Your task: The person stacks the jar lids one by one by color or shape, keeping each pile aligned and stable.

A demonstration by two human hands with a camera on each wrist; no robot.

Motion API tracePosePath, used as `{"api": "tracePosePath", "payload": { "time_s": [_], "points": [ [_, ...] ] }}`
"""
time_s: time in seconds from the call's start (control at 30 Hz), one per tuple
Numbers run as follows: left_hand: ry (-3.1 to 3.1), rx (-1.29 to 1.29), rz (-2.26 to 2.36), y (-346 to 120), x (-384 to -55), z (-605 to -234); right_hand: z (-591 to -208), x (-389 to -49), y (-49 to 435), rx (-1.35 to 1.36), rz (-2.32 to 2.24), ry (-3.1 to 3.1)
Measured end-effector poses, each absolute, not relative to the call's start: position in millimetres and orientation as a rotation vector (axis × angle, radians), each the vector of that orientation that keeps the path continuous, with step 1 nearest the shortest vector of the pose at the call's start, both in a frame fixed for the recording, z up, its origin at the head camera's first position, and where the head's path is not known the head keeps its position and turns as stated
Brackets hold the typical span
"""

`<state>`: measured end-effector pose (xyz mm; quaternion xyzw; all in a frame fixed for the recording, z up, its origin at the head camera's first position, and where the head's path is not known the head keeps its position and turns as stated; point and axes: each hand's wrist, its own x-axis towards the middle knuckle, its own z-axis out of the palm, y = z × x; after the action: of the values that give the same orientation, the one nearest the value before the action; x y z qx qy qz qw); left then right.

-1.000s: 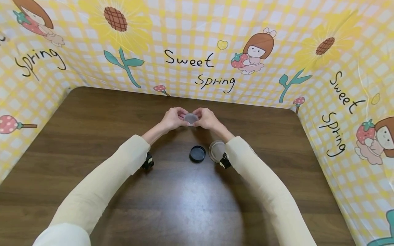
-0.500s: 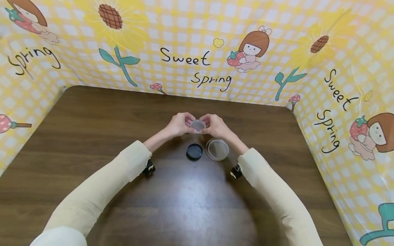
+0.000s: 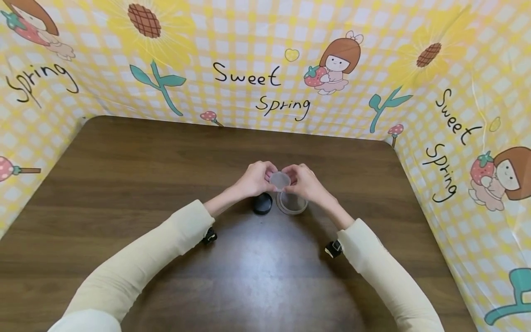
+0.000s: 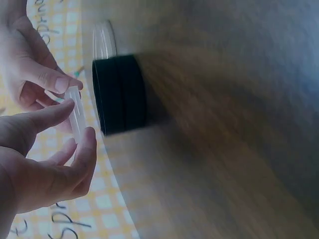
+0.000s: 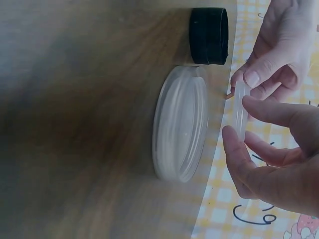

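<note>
A small, shallow, translucent round dish [image 3: 280, 181] is pinched at its rim by both hands, raised off the table. My left hand [image 3: 254, 180] holds one side of it and my right hand [image 3: 307, 185] the other, thumbs towards me. Seen edge-on in the right wrist view, the small dish [image 5: 240, 110] looks thin, with a low wall. Below the hands, a short black cylindrical container [image 3: 262, 204] stands on the table. Just right of it lies a wider clear petri dish [image 3: 292, 203], its far part hidden behind the small dish and right hand.
The brown wooden table [image 3: 124, 184] reaches to a yellow checked cloth [image 3: 249, 41] hung along its back and sides. Black wrist cameras [image 3: 209, 236] hang beneath both cuffs.
Both hands have moved right and closer to me with the small dish. They now partly cover the black container and the petri dish in the head view. Those two stay in place.
</note>
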<state>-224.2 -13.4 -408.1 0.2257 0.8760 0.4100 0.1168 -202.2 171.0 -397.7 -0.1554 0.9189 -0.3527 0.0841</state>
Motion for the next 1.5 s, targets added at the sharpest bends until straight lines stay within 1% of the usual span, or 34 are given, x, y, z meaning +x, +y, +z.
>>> {"api": "tracePosePath", "payload": {
  "time_s": [0.27,0.5,0.93,1.2,1.5],
  "points": [
    [2.570,0.758,1.088,1,-212,-407,-402,-177,184,-0.458,-1.062,2.732],
    [2.565,0.827,1.004,13,-206,-407,-405,-164,194,-0.457,-1.059,2.758],
    [2.594,0.808,0.858,29,-199,-412,-416,-157,199,-0.433,-1.056,2.788],
    [2.612,0.887,0.839,32,-200,-414,-417,-156,199,-0.432,-1.038,2.802],
    [2.641,0.899,0.778,38,-199,-418,-419,-157,199,-0.465,-0.966,2.845]
  ]
}}
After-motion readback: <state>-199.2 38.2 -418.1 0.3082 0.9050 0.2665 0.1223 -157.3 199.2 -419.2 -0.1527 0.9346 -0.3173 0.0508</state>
